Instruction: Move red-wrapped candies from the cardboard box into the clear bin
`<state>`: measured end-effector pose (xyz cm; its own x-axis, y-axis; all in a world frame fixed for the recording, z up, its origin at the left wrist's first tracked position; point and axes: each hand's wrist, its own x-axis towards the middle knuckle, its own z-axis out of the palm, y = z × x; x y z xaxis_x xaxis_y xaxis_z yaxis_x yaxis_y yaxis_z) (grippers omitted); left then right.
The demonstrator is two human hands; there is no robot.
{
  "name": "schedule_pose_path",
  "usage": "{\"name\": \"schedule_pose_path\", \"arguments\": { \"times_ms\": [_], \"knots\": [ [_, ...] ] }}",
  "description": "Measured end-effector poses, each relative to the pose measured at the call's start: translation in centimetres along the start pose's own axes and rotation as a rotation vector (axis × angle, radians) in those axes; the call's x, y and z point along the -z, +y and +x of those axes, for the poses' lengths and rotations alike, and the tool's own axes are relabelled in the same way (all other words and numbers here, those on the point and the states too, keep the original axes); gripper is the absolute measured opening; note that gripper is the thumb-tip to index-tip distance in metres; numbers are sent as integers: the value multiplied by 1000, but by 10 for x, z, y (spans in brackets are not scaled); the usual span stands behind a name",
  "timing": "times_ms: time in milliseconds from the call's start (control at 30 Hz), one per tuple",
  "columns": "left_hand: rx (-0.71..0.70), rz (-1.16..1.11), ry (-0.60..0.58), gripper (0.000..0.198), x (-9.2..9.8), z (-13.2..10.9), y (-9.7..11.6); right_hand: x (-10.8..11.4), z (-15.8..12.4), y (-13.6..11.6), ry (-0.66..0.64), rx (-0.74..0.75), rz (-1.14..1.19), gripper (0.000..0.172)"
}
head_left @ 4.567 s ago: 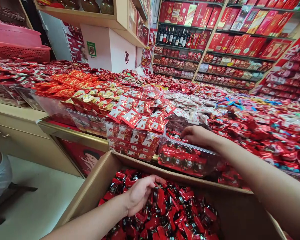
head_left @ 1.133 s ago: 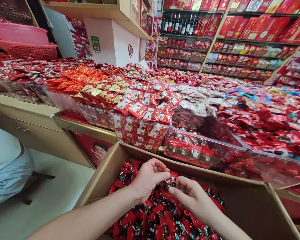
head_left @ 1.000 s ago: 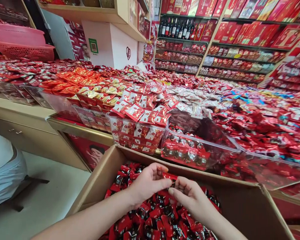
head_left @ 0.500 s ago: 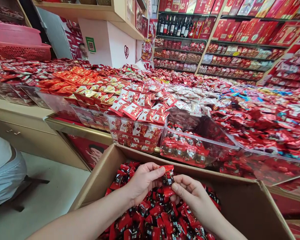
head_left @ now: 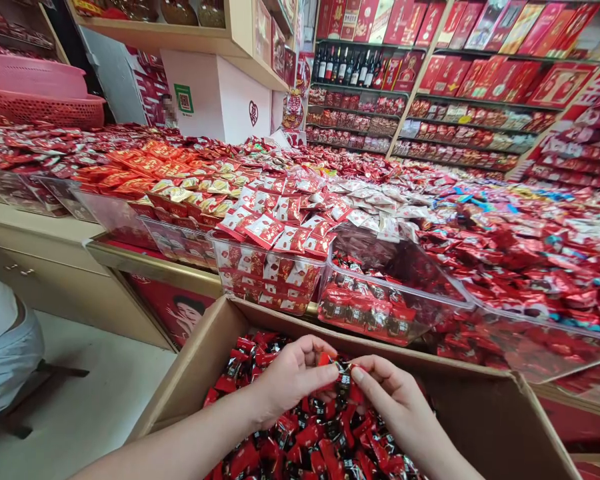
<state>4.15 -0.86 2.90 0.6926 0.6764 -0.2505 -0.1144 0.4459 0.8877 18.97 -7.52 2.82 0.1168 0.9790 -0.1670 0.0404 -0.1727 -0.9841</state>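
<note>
Between my two hands is a small red and black wrapped candy (head_left: 345, 379), held above an open cardboard box (head_left: 180, 363). My left hand (head_left: 300, 373) pinches its left end between thumb and fingers. At the right end, my right hand (head_left: 387, 390) grips the wrapper the same way. Fingers cover part of the candy. Below, many loose candies (head_left: 300, 443) in like wrappers fill the box. Just behind the box stands a clear plastic bin (head_left: 380, 283) partly filled with the same kind of red and black candies.
A clear bin (head_left: 270, 277) heaped with red and white packets stands left of the part-filled one. Red-wrapped sweets (head_left: 520, 267) pile up at right. Pink baskets (head_left: 40, 93) sit at far left. A seated person (head_left: 5, 353) is at the left edge. Shelves (head_left: 380, 87) line the back.
The candy has turned from nearly upright to lying sideways between my fingers. Both hands have moved slightly, and the left thumb now covers more of the wrapper.
</note>
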Motion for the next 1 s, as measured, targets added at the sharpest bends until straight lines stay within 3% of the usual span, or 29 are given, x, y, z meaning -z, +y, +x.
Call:
{"name": "schedule_pose_path", "arguments": {
  "times_ms": [133, 200, 333, 433, 467, 533, 600, 700, 833, 1000],
  "knots": [
    [-36, -25, 0, 21, -1, -3, 1, -10, -7, -5, -5, -66, 175, 28],
    [-20, -136, -60, 20, 1, -4, 3, -9, -14, -19, 38, 6, 89, 26],
    [-10, -242, -55, 24, 8, -2, 5, 17, -8, -80, 247, 456, -302, 19],
    [16, -210, -5, 16, 11, 1, 2, 45, 34, -126, 436, 704, -560, 15],
    [32, -197, -7, 14, 11, 2, 0, 53, 55, -136, 438, 693, -642, 15],
    [67, -158, -29, 14, 11, 3, -5, 64, 101, -146, 337, 509, -784, 14],
    [101, -109, -50, 18, 12, 5, -11, 68, 142, -144, 215, 270, -821, 12],
    [149, -66, -69, 27, 16, 10, -21, 64, 182, -129, 116, 112, -821, 5],
    [90, 4, -130, 36, 22, 17, -26, 57, 198, -109, 80, 46, -820, 10],
    [95, 65, -235, 43, 19, 15, -23, 67, 202, -100, 118, 60, -888, 12]
  ]
}}
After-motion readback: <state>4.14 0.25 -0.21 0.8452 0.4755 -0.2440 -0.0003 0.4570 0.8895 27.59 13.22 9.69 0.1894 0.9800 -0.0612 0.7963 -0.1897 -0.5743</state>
